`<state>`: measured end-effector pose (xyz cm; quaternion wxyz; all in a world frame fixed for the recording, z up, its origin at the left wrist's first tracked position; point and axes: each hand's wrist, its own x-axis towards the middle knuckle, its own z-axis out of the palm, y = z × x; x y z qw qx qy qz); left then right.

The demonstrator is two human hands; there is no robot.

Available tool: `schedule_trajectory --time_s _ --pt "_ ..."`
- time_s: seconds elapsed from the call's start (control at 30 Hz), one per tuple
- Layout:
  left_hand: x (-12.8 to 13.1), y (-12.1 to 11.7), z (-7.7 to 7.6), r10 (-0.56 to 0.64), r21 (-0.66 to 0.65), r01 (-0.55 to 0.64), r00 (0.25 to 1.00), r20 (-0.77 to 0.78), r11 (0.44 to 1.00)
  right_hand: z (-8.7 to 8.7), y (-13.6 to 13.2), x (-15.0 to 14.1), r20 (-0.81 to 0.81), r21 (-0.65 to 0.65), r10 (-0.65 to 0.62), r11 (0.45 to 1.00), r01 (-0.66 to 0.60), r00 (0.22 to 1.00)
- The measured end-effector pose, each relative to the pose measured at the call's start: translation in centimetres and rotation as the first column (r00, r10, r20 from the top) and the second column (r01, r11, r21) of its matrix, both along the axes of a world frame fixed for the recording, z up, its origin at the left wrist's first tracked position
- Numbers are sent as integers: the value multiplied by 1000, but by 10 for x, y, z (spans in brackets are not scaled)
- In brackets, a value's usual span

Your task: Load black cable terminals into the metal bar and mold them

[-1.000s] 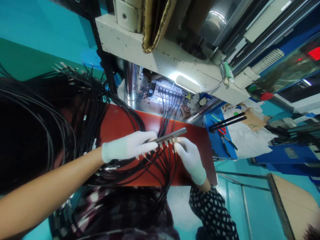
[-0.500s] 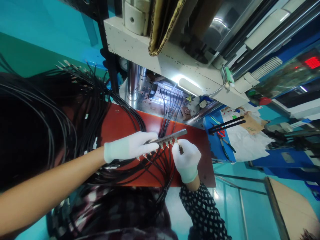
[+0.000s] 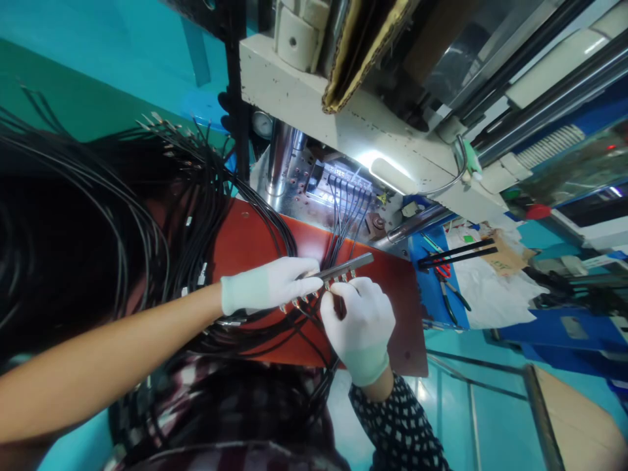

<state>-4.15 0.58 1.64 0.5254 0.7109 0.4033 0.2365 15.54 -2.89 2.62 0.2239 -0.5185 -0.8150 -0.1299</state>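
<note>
My left hand (image 3: 275, 282), in a white glove, grips a grey metal bar (image 3: 357, 263) between thumb and fingers. The bar is slightly tilted, its right end higher. Several small metal connectors (image 3: 345, 277) stick out along its lower edge, with black cables (image 3: 299, 327) below them. My right hand (image 3: 360, 324), also gloved, is closed in a pinch at a connector near the middle of the bar. Its fingertips partly hide that connector. Both hands are above a red-brown board (image 3: 260, 232).
Behind the board, a press holds a lit metal mould (image 3: 338, 186) with cables running out of it. Many black cables (image 3: 196, 216) lie at the left. Pliers (image 3: 446, 294) and two black strips (image 3: 458, 254) lie on a blue surface at the right.
My right hand has moved left along the bar, from near its right end to a connector nearer the middle. My left hand keeps its grip. The camera view has shifted slightly.
</note>
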Motion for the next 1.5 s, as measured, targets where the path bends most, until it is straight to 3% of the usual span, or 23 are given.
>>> schedule_trajectory --time_s 0.13,0.37,0.6,0.83,0.97,1.17,1.5 --pt "0 0 -2 -7 -31 7 1000 20 1000 1 2 -3 9 -43 -6 999 6 1000" --pt "1 2 -8 0 85 -3 1000 30 996 -5 7 -5 -34 -20 22 1000 -22 999" --pt "2 0 -12 35 33 -37 998 58 999 8 -5 -4 -5 -82 55 995 -55 998" --pt "2 0 -11 56 -35 -53 993 104 998 0 4 -11 -36 -123 106 986 -109 994" --pt "2 -1 -7 74 -85 -65 992 103 994 6 -1 -11 -60 -145 123 981 -131 991" --pt "1 -2 -4 87 -52 -82 991 99 995 16 -8 -17 24 -166 148 976 -142 989" --pt "3 1 -9 104 -25 -102 988 117 994 11 -2 -22 32 -141 165 977 -159 986"
